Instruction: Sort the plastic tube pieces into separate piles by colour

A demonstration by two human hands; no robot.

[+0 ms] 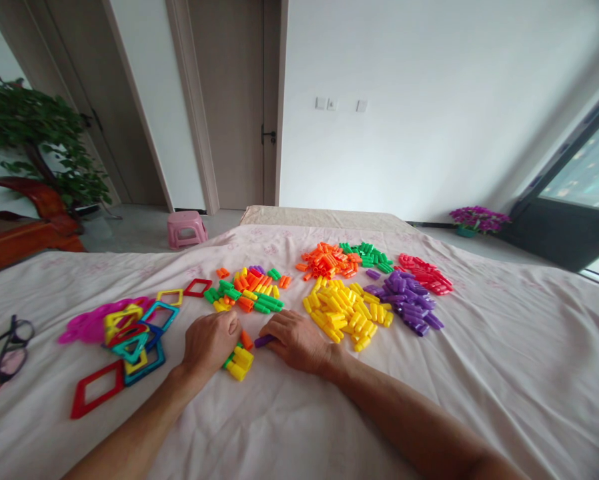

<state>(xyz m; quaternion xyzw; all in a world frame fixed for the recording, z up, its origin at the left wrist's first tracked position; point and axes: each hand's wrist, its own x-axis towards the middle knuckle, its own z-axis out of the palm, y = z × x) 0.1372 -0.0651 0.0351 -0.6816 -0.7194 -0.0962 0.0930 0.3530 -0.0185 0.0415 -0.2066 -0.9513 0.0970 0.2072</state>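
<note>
My left hand (210,341) rests on the sheet with its fingers curled round a small bunch of plastic pegs (239,361), yellow, green and orange. My right hand (294,340) lies beside it, fingers pressed together on a purple peg (263,341). Just beyond both hands lies a mixed pile of pegs (249,291). To the right sit sorted piles: yellow (344,312), purple (407,301), orange (329,261), green (369,255) and red (426,273).
Everything lies on a pale pink bed sheet (429,387). Coloured magnetic frames (129,340) are stacked at the left, with glasses (10,345) further left. A pink stool (185,228) stands on the floor past the bed, a plant (34,133) at far left.
</note>
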